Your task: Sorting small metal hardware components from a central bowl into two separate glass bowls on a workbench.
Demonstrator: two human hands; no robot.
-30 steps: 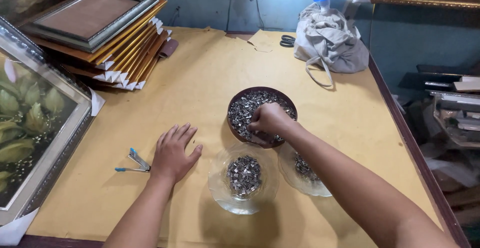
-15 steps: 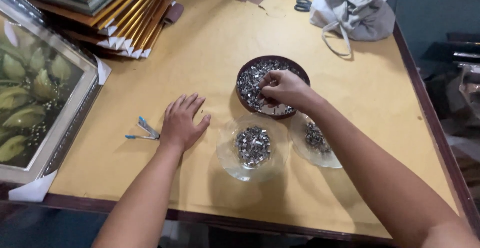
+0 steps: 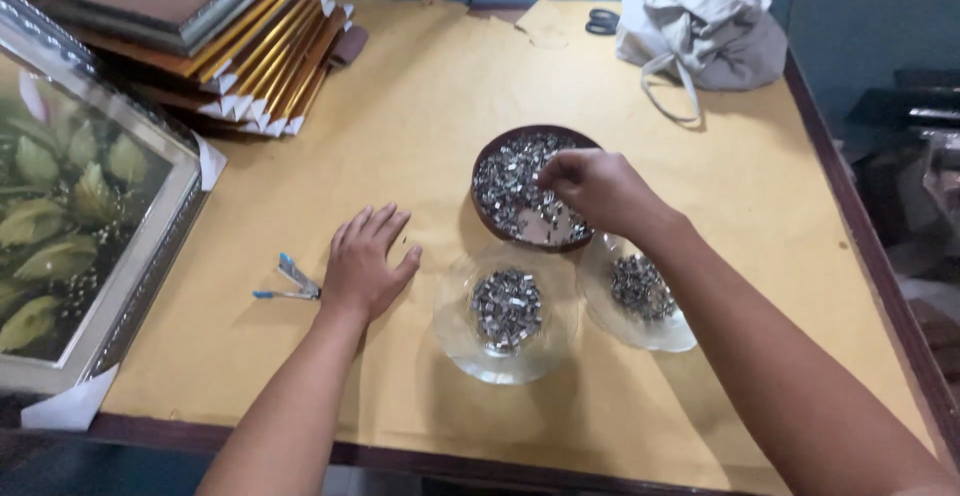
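Unmoved since the earlier frame, right hand [image 3: 597, 190] pinches metal clips [image 3: 510, 181] in the brown bowl [image 3: 483, 218]; left hand [image 3: 365, 264], at 9 o'clock, rests spread flat.

Two hands over the table [image 3: 420, 106]: left hand [image 3: 365, 264] at nine o'clock, right hand [image 3: 598, 190] at twelve. One dark bowl [image 3: 487, 218] of small metal pieces at twelve. Two clear glass dishes: one [image 3: 460, 341] at six, one [image 3: 672, 336] at four. One stack of frames [image 3: 215, 41] at ten. One framed flower picture [image 3: 85, 236] at nine. One grey bag [image 3: 700, 21] and one pair of scissors [image 3: 602, 22] at one. One small clip tool [image 3: 290, 281] at eight.
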